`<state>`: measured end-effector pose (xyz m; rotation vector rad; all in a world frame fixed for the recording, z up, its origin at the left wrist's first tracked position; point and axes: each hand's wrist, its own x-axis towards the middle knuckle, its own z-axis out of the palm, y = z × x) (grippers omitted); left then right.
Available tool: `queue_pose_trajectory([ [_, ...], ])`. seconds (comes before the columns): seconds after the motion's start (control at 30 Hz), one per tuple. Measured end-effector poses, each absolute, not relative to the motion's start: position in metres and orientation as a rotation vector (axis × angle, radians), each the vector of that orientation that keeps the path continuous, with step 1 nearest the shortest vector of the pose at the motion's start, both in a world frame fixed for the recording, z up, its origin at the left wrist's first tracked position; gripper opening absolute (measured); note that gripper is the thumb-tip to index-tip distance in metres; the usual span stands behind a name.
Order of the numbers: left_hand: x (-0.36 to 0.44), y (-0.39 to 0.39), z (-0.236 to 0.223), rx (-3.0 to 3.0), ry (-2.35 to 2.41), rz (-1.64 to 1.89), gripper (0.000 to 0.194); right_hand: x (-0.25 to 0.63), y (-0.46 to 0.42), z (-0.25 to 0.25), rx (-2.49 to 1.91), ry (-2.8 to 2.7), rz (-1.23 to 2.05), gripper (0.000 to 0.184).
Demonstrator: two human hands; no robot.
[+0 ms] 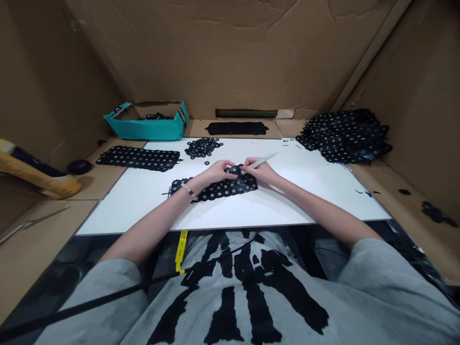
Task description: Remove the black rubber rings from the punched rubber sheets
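A black sheet of round rings with pale centres (215, 190) lies on the white board (143, 211). My left hand (219, 173), a beaded bracelet at its wrist, pinches the sheet's upper edge between thumb and fingers. Close on its right, my right hand (259, 171) is closed round a pale pen-shaped tool (266, 159). The tool's lower end is at the sheet's upper right part; its tip is hidden by my fingers. Behind my left hand is a heap of loose black rings (203, 147), with a single ring (207, 163) apart from it.
Another ring sheet (140, 158) overlaps the board's left edge. A teal box (147, 129) holds more black pieces. At the back is a dark strip stack (237, 128); a big pile of sheets (347, 136) fills the back right. Scissors (34, 222) lie left. Cardboard walls (230, 62) enclose the table.
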<state>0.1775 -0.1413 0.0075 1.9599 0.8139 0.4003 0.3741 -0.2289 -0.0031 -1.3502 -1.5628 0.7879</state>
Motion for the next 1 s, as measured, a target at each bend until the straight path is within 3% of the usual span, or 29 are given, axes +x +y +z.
queue_pose_trajectory([
  [0.13, 0.177, -0.142, 0.008, 1.824, 0.844, 0.401, 0.061, 0.368, -0.232, -0.005, -1.373, -1.605, 0.714, 0.024],
  [0.8, 0.172, -0.136, 0.014, 1.884, 0.838, 0.318, 0.064, 0.366, -0.228, -0.008, -1.410, -1.694, 0.541, 0.022],
  [0.87, 0.171, -0.132, 0.012, 1.995, 0.848, 0.314, 0.060, 0.373, -0.227, -0.007, -1.419, -1.652, 0.615, 0.021],
  [1.0, 0.170, -0.126, 0.007, 2.171, 0.889, 0.340, 0.034, 0.385, -0.222, -0.002, -1.425, -1.553, 0.754, 0.018],
])
